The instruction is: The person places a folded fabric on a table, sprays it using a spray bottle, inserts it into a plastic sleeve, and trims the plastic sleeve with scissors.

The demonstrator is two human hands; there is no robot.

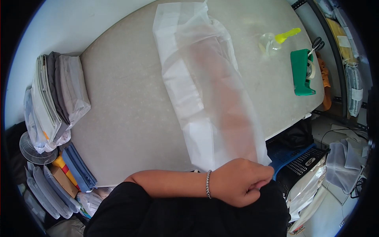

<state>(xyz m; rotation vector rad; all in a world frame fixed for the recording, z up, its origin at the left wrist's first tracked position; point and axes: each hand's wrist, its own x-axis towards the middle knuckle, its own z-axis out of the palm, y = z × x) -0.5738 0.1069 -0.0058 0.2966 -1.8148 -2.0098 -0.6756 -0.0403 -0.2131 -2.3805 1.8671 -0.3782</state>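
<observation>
A long translucent white plastic bag lies over the grey tabletop, creased along its left side. My right hand and forearm are inside it, showing as a blurred shape through the film, so its fingers cannot be made out. My left hand, with a chain bracelet at the wrist, reaches across in front of me. Its fingers are curled closed at the near end of the bag, where the right arm enters; the exact grip is hidden underneath.
A green tape dispenser, scissors and a clear bottle with a yellow-green top stand at right. Folded fabrics are stacked at left. A fan and packed cloths sit lower left; a blue-black basket is right.
</observation>
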